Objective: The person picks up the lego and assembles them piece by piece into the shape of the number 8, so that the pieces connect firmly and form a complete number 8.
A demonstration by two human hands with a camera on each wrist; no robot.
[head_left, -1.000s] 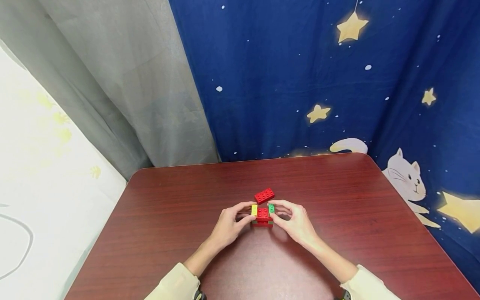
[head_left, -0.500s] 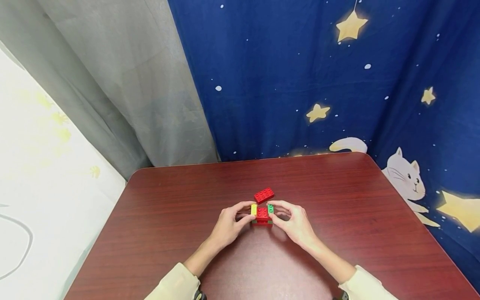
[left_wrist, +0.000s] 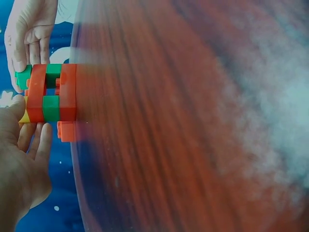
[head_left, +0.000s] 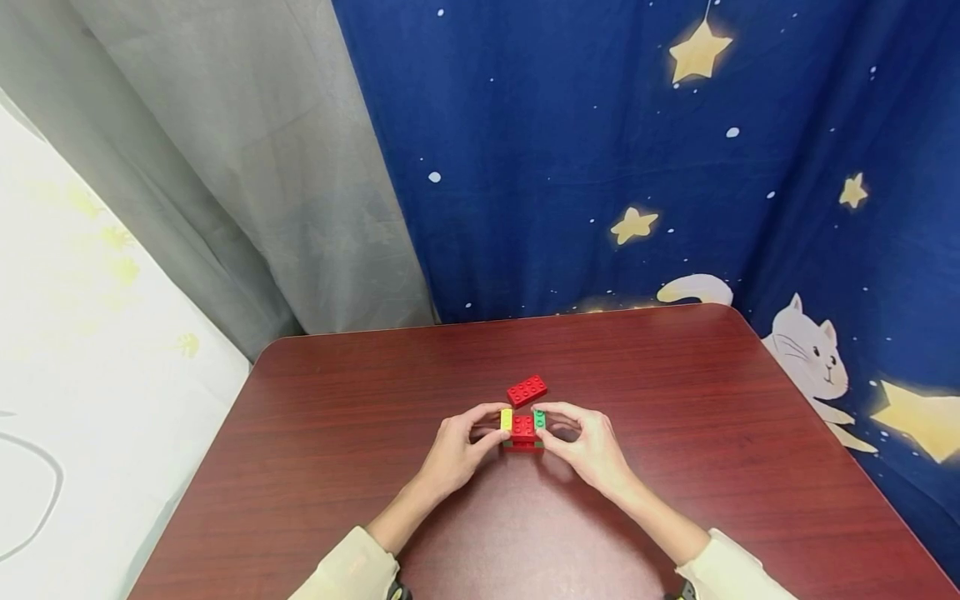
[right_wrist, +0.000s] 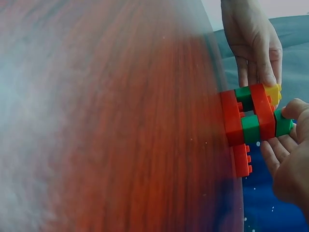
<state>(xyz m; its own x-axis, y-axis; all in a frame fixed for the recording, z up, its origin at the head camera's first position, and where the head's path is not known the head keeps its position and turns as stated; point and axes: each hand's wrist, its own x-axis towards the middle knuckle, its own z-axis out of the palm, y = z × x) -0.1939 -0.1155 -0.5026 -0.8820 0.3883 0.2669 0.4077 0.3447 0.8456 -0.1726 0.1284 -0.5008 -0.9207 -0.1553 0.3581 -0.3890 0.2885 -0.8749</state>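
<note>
A small stack of toy building bricks stands on the table: a lower red brick point(left_wrist: 68, 92), a green brick point(left_wrist: 51, 108) at either end above it, then an upper red brick point(head_left: 522, 427) across both. My left hand point(head_left: 454, 448) pinches a yellow brick point(head_left: 506, 419) between thumb and fingers at the left end of the stack's top. At the right end, my right hand point(head_left: 595, 448) pinches a green brick point(head_left: 540, 418) the same way. Studs of the upper red brick show between the two. In the right wrist view, the green top brick point(right_wrist: 284, 124) sits under my thumb.
One loose red brick point(head_left: 527, 390) lies slightly turned just behind the stack. The brown wooden table point(head_left: 360, 400) has its far edge against a grey curtain point(head_left: 225, 167) and a blue curtain point(head_left: 555, 150) with stars.
Both hands keep their grips on the yellow and green bricks, and the stack stays put. Only the head view has shifted very slightly.
</note>
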